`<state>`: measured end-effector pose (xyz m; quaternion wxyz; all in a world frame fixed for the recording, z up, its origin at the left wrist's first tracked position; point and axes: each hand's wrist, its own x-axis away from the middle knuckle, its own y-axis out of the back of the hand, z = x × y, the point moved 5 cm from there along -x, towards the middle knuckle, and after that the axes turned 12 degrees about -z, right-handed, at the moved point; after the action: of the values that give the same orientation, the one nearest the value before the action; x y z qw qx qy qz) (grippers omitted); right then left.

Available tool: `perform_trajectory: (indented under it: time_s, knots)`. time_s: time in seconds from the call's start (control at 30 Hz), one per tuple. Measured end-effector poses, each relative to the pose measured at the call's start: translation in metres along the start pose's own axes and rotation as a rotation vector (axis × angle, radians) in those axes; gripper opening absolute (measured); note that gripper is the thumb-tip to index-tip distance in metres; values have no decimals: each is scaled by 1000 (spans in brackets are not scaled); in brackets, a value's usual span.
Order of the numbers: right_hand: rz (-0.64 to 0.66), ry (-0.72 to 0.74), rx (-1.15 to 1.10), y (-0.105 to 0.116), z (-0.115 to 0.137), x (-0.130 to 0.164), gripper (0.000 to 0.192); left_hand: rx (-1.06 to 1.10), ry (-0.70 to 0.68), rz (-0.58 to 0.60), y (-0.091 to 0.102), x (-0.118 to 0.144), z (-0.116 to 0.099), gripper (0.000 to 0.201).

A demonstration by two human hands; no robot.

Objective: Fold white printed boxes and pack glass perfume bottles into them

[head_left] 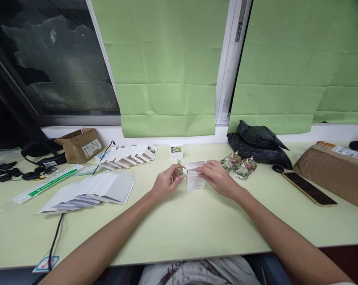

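A small white carton (196, 183) with fine print on its front stands upright on the table, its top flap raised. My right hand (219, 178) grips the carton at its upper right side, fingers over the top edge. At the upper left corner, my left hand (168, 181) pinches the side flap between thumb and fingertips. Just behind my left fingers shows a small clear and green item (179, 162), mostly hidden by that hand. Farther back stands another white carton (176, 152) with a green picture. Several clear-wrapped round ornaments (238, 164) lie right of my right hand.
Flattened white cartons (107, 188) and a row of white boxes (128, 155) lie left. An open brown box (79, 146) stands behind. Rightward are black plastic bags (256, 144), a phone (309, 189) and a large brown parcel (336, 170). A black cable (56, 237) crosses the left front edge.
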<state>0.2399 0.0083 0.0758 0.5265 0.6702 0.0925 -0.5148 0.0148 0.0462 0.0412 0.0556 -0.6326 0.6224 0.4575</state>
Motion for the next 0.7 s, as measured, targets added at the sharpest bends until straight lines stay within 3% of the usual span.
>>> perform_trajectory:
  time_s: [0.07,0.13,0.23,0.33,0.5,0.7]
  knots:
    - [-7,-15,-37,0,-1,0,23,-110,14,-144,10,-4,7,35]
    - [-23,-34,-73,0,-1,0,25,-184,56,-198,13,-7,15,45]
    - [-55,-75,-101,0,-1,0,27,-186,104,-75,4,-9,29,64]
    - [-86,-103,-118,-1,-3,1,26,-159,160,45,-6,-8,42,57]
    - [-143,-151,-120,-7,-8,6,22,-84,156,27,-8,-11,45,41]
    - [-217,-185,-148,-13,-9,9,16,-53,148,5,-8,-13,39,37]
